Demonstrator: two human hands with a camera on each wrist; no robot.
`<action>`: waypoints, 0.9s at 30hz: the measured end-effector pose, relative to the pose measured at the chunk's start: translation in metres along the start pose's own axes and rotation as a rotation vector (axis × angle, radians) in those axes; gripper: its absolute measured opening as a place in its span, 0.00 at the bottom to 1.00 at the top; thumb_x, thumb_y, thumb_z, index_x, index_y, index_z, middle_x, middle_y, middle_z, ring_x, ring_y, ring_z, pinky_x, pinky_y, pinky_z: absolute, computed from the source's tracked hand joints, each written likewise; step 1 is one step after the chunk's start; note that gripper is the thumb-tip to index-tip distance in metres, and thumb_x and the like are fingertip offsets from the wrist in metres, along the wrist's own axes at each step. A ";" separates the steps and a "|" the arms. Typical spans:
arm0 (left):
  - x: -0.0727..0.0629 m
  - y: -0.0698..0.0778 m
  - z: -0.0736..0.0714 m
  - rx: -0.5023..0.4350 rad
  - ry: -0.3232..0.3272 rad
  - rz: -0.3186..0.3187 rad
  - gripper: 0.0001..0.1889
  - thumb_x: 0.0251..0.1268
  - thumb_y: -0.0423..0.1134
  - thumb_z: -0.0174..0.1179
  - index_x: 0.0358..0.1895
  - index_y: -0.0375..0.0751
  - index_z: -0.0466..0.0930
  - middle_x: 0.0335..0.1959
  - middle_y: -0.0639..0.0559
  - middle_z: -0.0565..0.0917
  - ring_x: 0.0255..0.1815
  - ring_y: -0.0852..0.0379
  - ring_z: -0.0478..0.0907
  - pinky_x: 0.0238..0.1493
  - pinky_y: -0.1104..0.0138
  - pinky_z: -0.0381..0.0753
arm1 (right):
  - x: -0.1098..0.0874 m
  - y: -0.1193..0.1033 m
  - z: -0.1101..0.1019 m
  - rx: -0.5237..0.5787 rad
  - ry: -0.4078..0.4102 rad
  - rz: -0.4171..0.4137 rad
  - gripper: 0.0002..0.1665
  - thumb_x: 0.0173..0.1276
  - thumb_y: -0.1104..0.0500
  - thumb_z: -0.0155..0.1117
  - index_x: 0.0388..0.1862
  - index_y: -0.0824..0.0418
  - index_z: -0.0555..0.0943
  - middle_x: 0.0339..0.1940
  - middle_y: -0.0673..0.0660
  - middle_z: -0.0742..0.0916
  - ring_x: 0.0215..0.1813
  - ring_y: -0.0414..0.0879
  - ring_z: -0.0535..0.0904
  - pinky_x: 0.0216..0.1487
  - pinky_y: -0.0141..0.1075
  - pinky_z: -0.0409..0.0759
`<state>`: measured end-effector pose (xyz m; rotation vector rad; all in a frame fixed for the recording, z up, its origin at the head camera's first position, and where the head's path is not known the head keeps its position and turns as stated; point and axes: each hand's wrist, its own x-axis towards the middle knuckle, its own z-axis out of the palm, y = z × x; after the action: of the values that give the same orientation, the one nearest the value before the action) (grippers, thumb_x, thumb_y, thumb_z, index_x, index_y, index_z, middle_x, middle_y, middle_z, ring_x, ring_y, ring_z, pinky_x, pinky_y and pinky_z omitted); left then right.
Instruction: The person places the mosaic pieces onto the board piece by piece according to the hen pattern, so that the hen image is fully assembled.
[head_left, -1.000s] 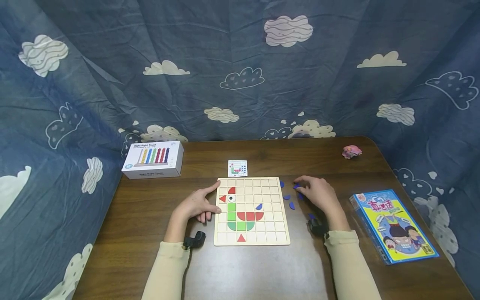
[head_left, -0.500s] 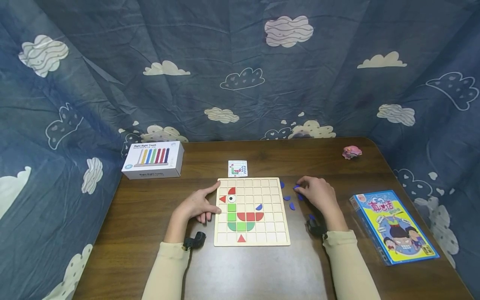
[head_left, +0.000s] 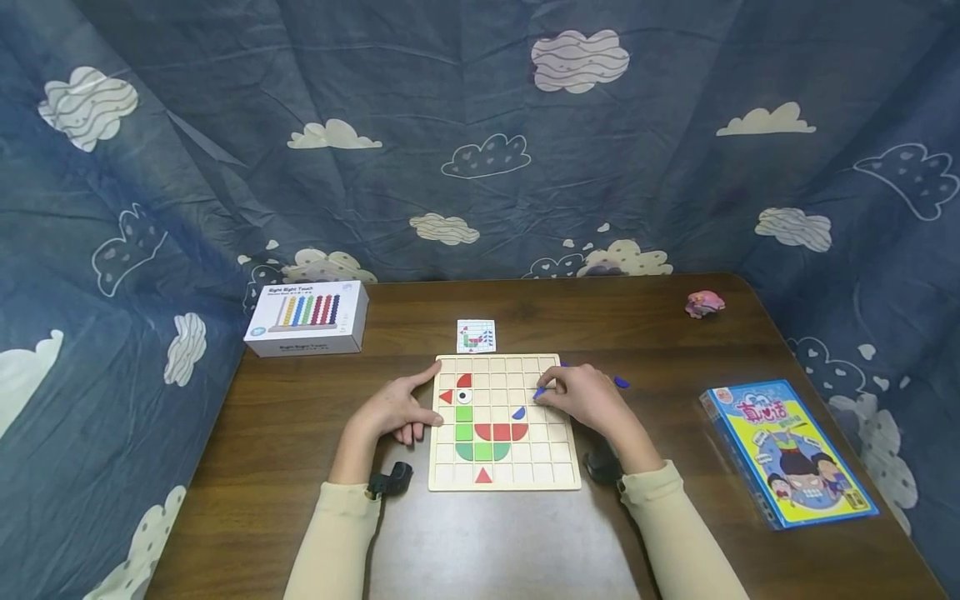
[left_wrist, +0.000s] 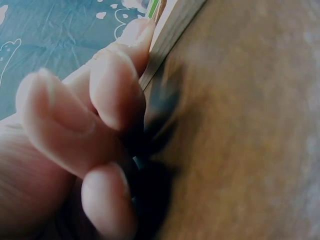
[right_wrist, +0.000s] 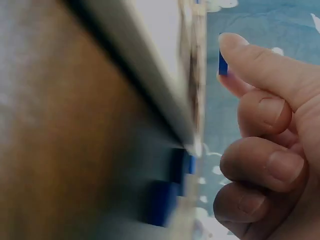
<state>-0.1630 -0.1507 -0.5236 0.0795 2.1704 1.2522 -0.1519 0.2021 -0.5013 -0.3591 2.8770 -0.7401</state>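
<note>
A wooden grid board (head_left: pixel 537 475) lies on the table with red, green and white pieces set in it like a bird. One blue rounded piece (head_left: pixel 518 413) sits in a cell right of the red row. My left hand (head_left: pixel 397 410) touches the board's left edge with thumb and index finger, the other fingers loosely bent. Over the board's upper right, my right hand (head_left: pixel 592 402) pinches another blue piece (right_wrist: pixel 222 59) between thumb and index finger, its remaining fingers curled. A small picture card (head_left: pixel 476 337) with a bird pattern lies behind the board.
A loose blue piece (head_left: pixel 621 382) lies right of the board; others are partly hidden by the right hand. A white box (head_left: pixel 306 320) stands back left, a blue-yellow game box (head_left: pixel 791 454) at right. A pink figurine (head_left: pixel 704 304) is at the back right.
My right hand has moved left from the loose blue pieces to above the board, carrying one blue piece. The left hand has stayed at the board's edge.
</note>
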 end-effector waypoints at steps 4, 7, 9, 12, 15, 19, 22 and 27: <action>0.000 0.000 0.000 0.007 -0.003 0.009 0.54 0.59 0.42 0.80 0.85 0.70 0.56 0.17 0.43 0.85 0.11 0.56 0.78 0.15 0.67 0.80 | 0.002 0.002 0.009 -0.009 -0.008 0.029 0.14 0.67 0.48 0.79 0.47 0.51 0.90 0.20 0.48 0.78 0.25 0.43 0.71 0.26 0.35 0.64; 0.000 0.000 0.000 0.011 -0.004 0.014 0.54 0.60 0.41 0.80 0.85 0.69 0.56 0.16 0.44 0.84 0.11 0.56 0.78 0.15 0.67 0.80 | 0.003 0.004 0.012 -0.004 -0.006 0.031 0.14 0.66 0.48 0.79 0.47 0.51 0.90 0.21 0.49 0.78 0.26 0.43 0.71 0.26 0.35 0.65; 0.000 0.000 0.000 0.013 -0.003 0.016 0.54 0.60 0.41 0.80 0.85 0.69 0.56 0.16 0.44 0.84 0.11 0.56 0.78 0.15 0.67 0.80 | 0.003 0.005 0.012 0.001 -0.004 0.029 0.14 0.66 0.47 0.79 0.47 0.50 0.90 0.21 0.49 0.78 0.26 0.43 0.71 0.26 0.36 0.65; 0.000 -0.001 0.000 0.008 -0.002 0.011 0.54 0.60 0.42 0.80 0.85 0.70 0.56 0.16 0.44 0.84 0.11 0.57 0.78 0.16 0.68 0.80 | 0.003 0.005 0.012 -0.001 -0.004 0.022 0.14 0.66 0.47 0.79 0.47 0.50 0.90 0.21 0.48 0.78 0.26 0.43 0.72 0.26 0.36 0.65; 0.000 -0.001 0.000 -0.006 -0.003 -0.001 0.55 0.59 0.43 0.81 0.85 0.73 0.55 0.17 0.44 0.85 0.11 0.57 0.77 0.16 0.68 0.80 | 0.003 0.006 0.013 -0.003 -0.005 0.012 0.11 0.67 0.48 0.79 0.46 0.47 0.91 0.21 0.48 0.78 0.25 0.43 0.71 0.26 0.36 0.65; 0.001 -0.001 0.001 -0.006 0.006 -0.017 0.57 0.56 0.44 0.83 0.84 0.76 0.54 0.18 0.44 0.85 0.11 0.57 0.77 0.16 0.68 0.79 | 0.003 0.006 0.013 -0.002 -0.008 -0.007 0.07 0.68 0.50 0.78 0.44 0.43 0.91 0.19 0.47 0.78 0.25 0.43 0.70 0.27 0.35 0.64; 0.001 0.000 0.003 0.015 0.019 -0.025 0.57 0.55 0.45 0.83 0.84 0.76 0.55 0.18 0.44 0.86 0.11 0.57 0.78 0.16 0.68 0.80 | 0.003 0.006 0.013 -0.001 -0.010 -0.015 0.06 0.68 0.50 0.78 0.44 0.42 0.92 0.19 0.46 0.78 0.25 0.42 0.69 0.27 0.35 0.64; 0.001 0.003 0.004 0.031 0.029 -0.041 0.56 0.57 0.43 0.82 0.85 0.73 0.55 0.18 0.43 0.86 0.12 0.55 0.80 0.16 0.68 0.80 | 0.003 0.007 0.012 0.007 -0.020 -0.008 0.08 0.68 0.50 0.78 0.45 0.42 0.92 0.19 0.47 0.78 0.26 0.43 0.69 0.27 0.35 0.64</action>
<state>-0.1617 -0.1458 -0.5234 0.0299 2.2061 1.2041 -0.1532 0.2018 -0.5153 -0.3756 2.8549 -0.7435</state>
